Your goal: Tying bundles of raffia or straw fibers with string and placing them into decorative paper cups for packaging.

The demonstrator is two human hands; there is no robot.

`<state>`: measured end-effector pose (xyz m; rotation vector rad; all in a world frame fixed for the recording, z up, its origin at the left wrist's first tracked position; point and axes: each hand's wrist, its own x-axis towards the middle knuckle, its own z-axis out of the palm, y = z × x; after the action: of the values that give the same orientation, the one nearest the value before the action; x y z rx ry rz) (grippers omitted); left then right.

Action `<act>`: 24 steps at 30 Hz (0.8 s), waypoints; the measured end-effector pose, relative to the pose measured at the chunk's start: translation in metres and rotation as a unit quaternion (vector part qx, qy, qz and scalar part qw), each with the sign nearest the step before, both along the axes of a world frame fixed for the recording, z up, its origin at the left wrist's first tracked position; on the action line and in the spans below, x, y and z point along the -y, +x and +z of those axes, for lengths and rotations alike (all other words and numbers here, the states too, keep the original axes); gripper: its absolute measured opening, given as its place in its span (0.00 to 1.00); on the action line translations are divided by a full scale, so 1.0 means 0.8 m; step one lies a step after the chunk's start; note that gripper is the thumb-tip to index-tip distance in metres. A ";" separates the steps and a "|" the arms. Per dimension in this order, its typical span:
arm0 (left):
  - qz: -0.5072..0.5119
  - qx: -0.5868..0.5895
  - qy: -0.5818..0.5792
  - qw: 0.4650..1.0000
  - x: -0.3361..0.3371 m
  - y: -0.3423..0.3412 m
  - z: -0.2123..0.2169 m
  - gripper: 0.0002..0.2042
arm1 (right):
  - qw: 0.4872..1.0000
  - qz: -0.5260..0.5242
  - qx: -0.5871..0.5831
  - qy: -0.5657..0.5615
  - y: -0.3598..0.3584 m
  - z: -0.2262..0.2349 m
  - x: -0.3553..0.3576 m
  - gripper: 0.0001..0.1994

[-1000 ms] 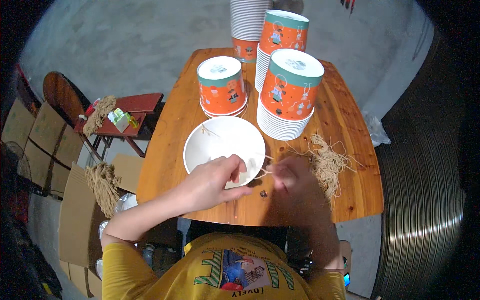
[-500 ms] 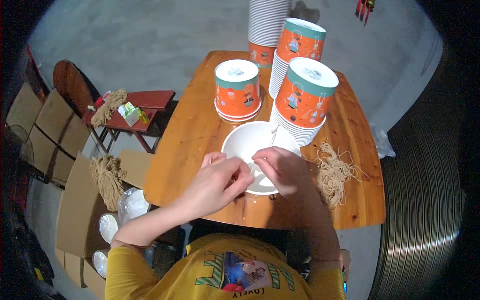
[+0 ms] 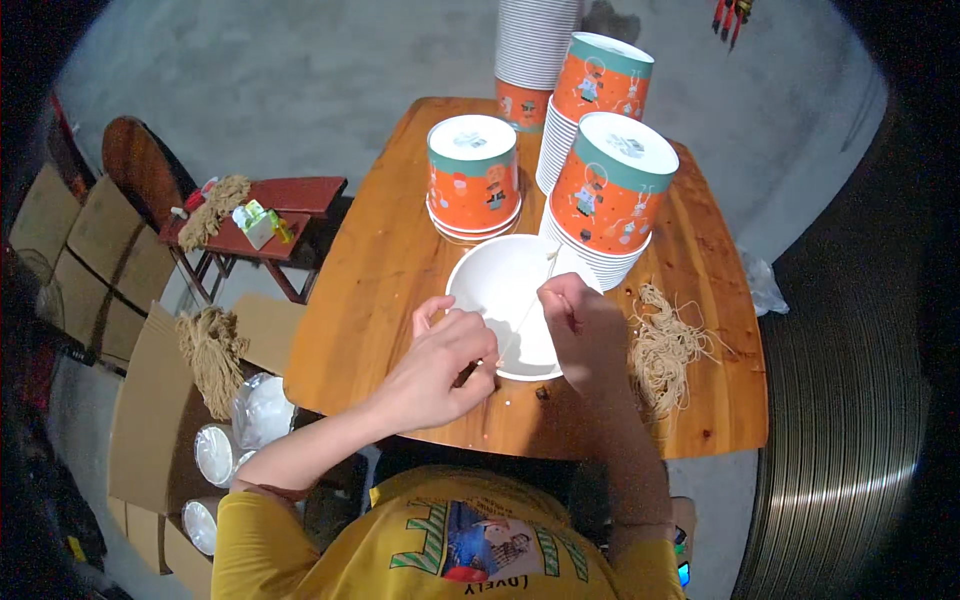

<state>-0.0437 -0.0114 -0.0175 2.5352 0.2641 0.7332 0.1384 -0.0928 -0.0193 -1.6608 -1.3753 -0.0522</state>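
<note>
A white paper bucket (image 3: pixel 484 282) stands with its mouth up near the front of the wooden table. A thin pale string (image 3: pixel 528 308) is knotted at the far side of its mouth and slants down across it toward my left hand (image 3: pixel 440 362). That hand is over the bucket's near left rim, thumb and fingertips pinched on the string's lower end. My right hand (image 3: pixel 582 325) hangs over the right rim with its fingers curled closed; whatever they hold is hidden. A loose heap of beige string (image 3: pixel 664 350) lies to the right.
Behind the bucket stand upturned orange-and-green paper buckets in stacks (image 3: pixel 612 190), with a shorter stack (image 3: pixel 473 178) at their left. On the floor at left, an open carton (image 3: pixel 150 420) holds wrapped white bowl-like items and a string bundle (image 3: pixel 212 355). A red bench (image 3: pixel 310 197) stands beyond.
My right hand has moved right and slightly up, away from my left hand. The string now shows as a straight line across the bucket's mouth. My left hand stays nearly in place.
</note>
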 end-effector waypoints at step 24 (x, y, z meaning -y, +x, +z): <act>-0.104 -0.027 -0.216 0.970 -0.095 -0.017 0.064 0.08 | 0.931 0.313 -0.056 -0.177 0.045 0.027 0.007 0.11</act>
<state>-0.0577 0.0650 0.0336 2.1279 0.1518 0.4642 0.1742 -0.0986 0.0027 -1.3959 -1.8394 0.6850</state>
